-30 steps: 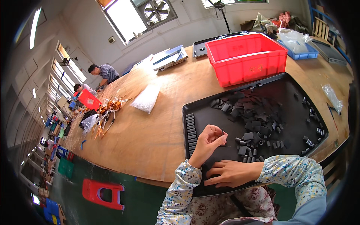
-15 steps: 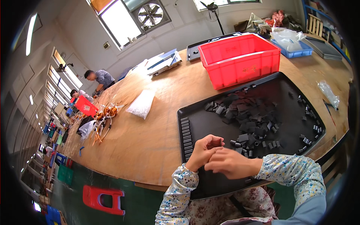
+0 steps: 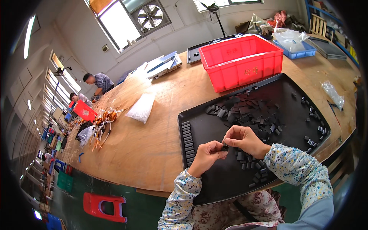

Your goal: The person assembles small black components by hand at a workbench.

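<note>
Over the black tray (image 3: 214,189), my two hands meet fingertip to fingertip. A small black piece (image 3: 225,147), mostly covered by the fingers, is between them. My left hand (image 3: 207,156) pinches it from the left with thumb and index finger. From the right and slightly above, my right hand (image 3: 245,140) pinches the same piece. Beyond the hands spreads a loose pile of flat black pieces (image 3: 245,111). Short black tube-like pieces (image 3: 260,174) lie just below my right hand. Along the tray's left edge runs a neat row of black rectangular pieces (image 3: 187,138).
More small cylinders (image 3: 311,141) line the tray's right side. A red bin (image 3: 245,71) stands behind the tray, with a blue basket (image 3: 299,53) beside it. A white bag (image 3: 142,108) lies left on the wooden table. Two people work at the far left; a red stool (image 3: 104,207) is on the floor.
My right hand has moved up and turned, so its fingertips now meet the left's from above. Small tubes beneath it have come into view. My left hand has barely moved.
</note>
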A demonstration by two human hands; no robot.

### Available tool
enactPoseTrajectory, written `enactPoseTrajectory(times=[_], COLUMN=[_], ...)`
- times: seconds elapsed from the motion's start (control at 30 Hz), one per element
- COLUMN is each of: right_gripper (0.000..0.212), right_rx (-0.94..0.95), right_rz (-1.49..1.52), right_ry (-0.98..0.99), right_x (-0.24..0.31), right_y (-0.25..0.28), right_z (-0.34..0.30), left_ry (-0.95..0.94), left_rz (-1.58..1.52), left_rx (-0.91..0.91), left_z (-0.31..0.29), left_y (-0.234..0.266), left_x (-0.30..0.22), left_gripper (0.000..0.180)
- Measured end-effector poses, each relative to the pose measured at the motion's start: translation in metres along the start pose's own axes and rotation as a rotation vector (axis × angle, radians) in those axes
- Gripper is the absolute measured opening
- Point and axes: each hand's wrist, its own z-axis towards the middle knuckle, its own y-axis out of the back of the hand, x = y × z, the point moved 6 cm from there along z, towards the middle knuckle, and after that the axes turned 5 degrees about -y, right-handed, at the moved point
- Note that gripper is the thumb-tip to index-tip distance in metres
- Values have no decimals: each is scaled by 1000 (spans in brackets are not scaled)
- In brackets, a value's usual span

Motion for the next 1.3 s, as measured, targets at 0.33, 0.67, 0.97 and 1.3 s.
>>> enactPoseTrajectory(times=[0.33, 0.67, 0.97, 1.3], right_gripper=[4, 15, 44, 33], right_rx=[-22, -8, 107, 216], right_rz=[-251, -663, -1234, -1278], right_ry=[170, 505, 577, 622], right_x=[19, 34, -1, -13], right_y=[-6, -12, -36, -37], right_z=[-8, -15, -24, -24], left_ry=[-12, -23, -115, -94], left_rz=[-58, -71, 869, 1334], left_rx=[25, -21, -362, -387], left_z=[-1, 1, 58, 75], left_y=[-3, 4, 133, 169], left_x=[-9, -16, -42, 12], left_gripper=[19, 24, 33, 28])
